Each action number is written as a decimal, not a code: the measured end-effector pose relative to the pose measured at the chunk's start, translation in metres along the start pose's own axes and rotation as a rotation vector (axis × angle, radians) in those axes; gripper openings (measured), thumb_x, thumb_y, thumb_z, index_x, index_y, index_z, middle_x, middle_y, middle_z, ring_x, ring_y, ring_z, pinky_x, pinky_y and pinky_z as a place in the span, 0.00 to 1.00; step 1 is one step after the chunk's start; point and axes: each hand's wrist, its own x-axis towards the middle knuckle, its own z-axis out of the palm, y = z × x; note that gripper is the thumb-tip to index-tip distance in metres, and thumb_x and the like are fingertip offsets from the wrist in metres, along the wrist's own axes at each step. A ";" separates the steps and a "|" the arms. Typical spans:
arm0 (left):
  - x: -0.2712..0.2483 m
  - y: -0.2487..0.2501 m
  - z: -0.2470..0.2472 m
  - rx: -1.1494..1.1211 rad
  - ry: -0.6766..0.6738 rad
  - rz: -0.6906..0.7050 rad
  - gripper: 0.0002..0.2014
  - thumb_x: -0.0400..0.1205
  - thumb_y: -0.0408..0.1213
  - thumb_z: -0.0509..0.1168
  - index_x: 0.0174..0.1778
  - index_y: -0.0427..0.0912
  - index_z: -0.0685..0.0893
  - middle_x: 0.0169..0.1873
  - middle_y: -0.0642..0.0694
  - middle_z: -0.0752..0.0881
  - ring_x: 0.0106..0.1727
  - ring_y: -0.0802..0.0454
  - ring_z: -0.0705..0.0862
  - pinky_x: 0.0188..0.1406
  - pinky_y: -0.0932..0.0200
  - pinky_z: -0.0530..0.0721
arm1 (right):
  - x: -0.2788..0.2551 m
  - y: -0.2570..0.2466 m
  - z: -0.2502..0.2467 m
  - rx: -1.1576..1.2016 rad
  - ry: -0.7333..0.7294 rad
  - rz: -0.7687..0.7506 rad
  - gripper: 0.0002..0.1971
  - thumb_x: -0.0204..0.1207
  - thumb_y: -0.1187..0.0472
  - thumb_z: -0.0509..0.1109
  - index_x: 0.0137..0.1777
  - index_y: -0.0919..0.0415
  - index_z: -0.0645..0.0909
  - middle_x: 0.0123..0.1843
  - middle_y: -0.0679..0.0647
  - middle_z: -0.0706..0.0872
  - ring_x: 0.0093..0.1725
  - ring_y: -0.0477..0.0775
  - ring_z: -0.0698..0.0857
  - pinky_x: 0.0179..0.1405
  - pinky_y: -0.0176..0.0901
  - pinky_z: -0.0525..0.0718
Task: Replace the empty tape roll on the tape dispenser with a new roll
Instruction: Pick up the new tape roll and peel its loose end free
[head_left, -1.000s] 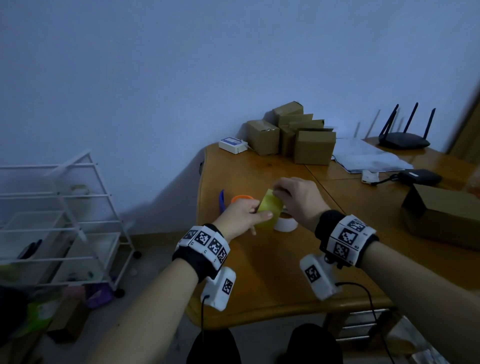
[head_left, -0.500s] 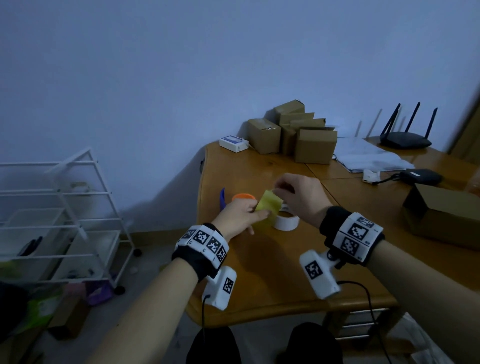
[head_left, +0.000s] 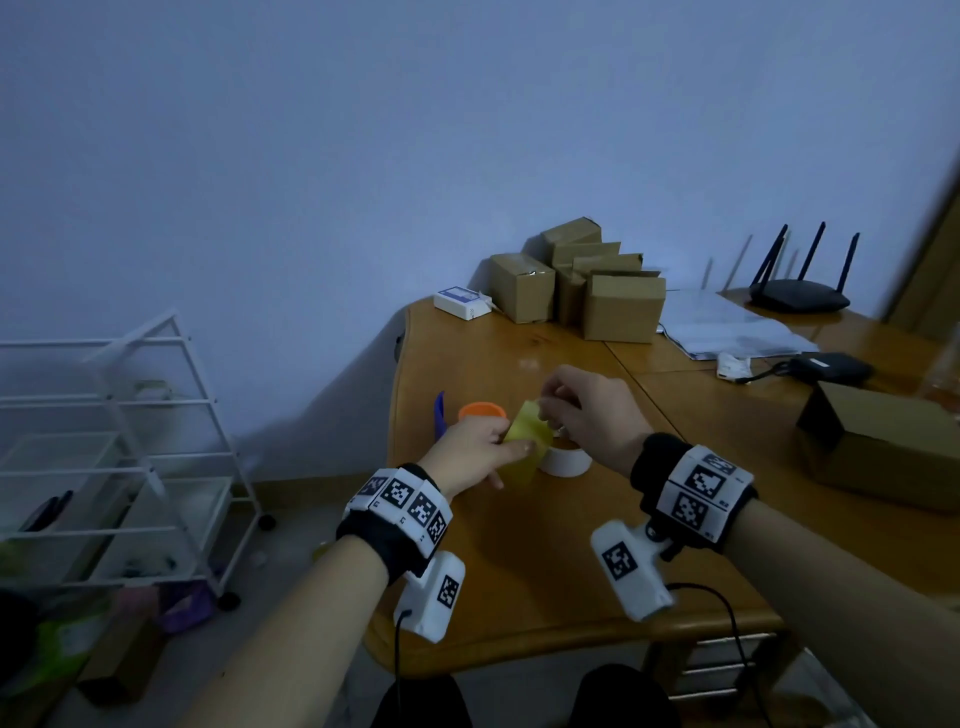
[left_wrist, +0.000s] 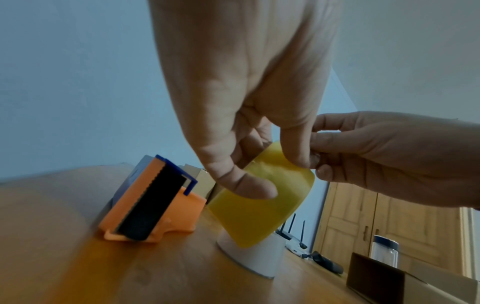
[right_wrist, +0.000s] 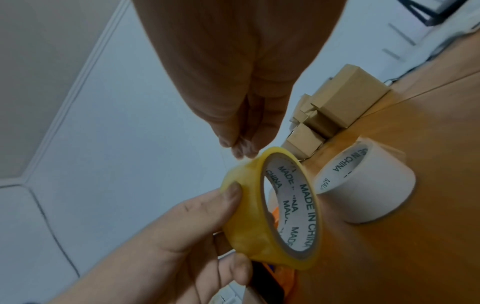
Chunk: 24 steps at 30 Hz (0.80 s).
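Note:
My left hand (head_left: 475, 449) grips a yellow roll of tape (head_left: 527, 441) (left_wrist: 262, 203) (right_wrist: 249, 209) above the wooden table (head_left: 519, 587), thumb on its outer face. My right hand (head_left: 582, 410) pinches at the roll's upper rim (right_wrist: 244, 151) with fingertips together, where the tape's loose end seems to be. Under and just behind the roll stands an empty white core (head_left: 563, 460) (right_wrist: 369, 181) (left_wrist: 257, 257). The orange tape dispenser (left_wrist: 153, 203) (head_left: 480, 411), with a blue blade guard, sits on the table left of the roll.
Several cardboard boxes (head_left: 576, 278) are stacked at the table's back, with a white device (head_left: 462, 301), papers (head_left: 722, 327), a black router (head_left: 797, 299) and a brown box (head_left: 883, 441) to the right. A white wire rack (head_left: 114, 452) stands on the floor at the left.
The right hand rose a little from the roll's side to its upper rim. The left hand keeps holding the roll in nearly the same place.

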 end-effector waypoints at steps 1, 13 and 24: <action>0.001 -0.001 0.000 0.000 -0.001 -0.002 0.22 0.82 0.53 0.67 0.52 0.34 0.85 0.51 0.33 0.89 0.37 0.37 0.88 0.42 0.40 0.86 | 0.001 0.000 -0.001 0.011 0.001 0.002 0.02 0.80 0.62 0.67 0.47 0.60 0.80 0.40 0.52 0.89 0.38 0.49 0.87 0.38 0.40 0.85; 0.000 -0.005 0.004 -0.057 0.009 0.015 0.16 0.82 0.54 0.66 0.54 0.46 0.89 0.55 0.51 0.90 0.38 0.36 0.89 0.43 0.51 0.86 | 0.001 -0.003 -0.005 -0.096 -0.049 -0.017 0.08 0.79 0.56 0.68 0.51 0.57 0.87 0.46 0.50 0.88 0.45 0.48 0.83 0.38 0.32 0.78; -0.004 -0.001 0.006 -0.059 0.029 0.004 0.10 0.83 0.50 0.68 0.48 0.48 0.88 0.51 0.52 0.90 0.33 0.41 0.88 0.36 0.59 0.84 | -0.002 -0.008 -0.003 -0.103 -0.011 -0.044 0.08 0.80 0.57 0.68 0.51 0.59 0.87 0.43 0.52 0.88 0.43 0.51 0.87 0.45 0.43 0.87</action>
